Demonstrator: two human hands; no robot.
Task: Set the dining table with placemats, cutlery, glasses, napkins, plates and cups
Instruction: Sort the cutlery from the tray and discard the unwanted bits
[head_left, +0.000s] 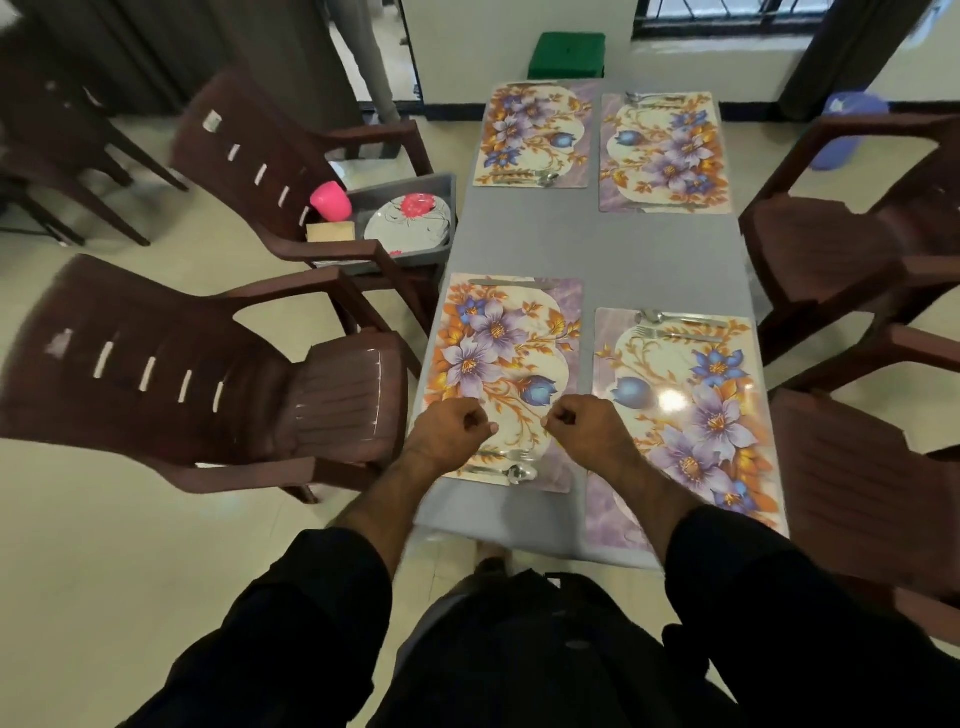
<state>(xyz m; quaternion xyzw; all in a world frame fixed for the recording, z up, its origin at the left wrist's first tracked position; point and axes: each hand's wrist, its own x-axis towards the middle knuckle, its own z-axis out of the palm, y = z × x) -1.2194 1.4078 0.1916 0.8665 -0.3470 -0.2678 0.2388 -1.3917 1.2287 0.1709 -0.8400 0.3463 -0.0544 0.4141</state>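
Both the left hand and right hand are curled into empty fists above the near placemat, with the fork just behind them.

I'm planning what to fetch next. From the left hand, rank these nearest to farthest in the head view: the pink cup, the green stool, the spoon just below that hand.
From the left hand:
1. Spoon, on the near-left placemat, just below the hand.
2. Pink cup, in the grey tray on the chair to the left.
3. Green stool, on the floor past the table's far end.
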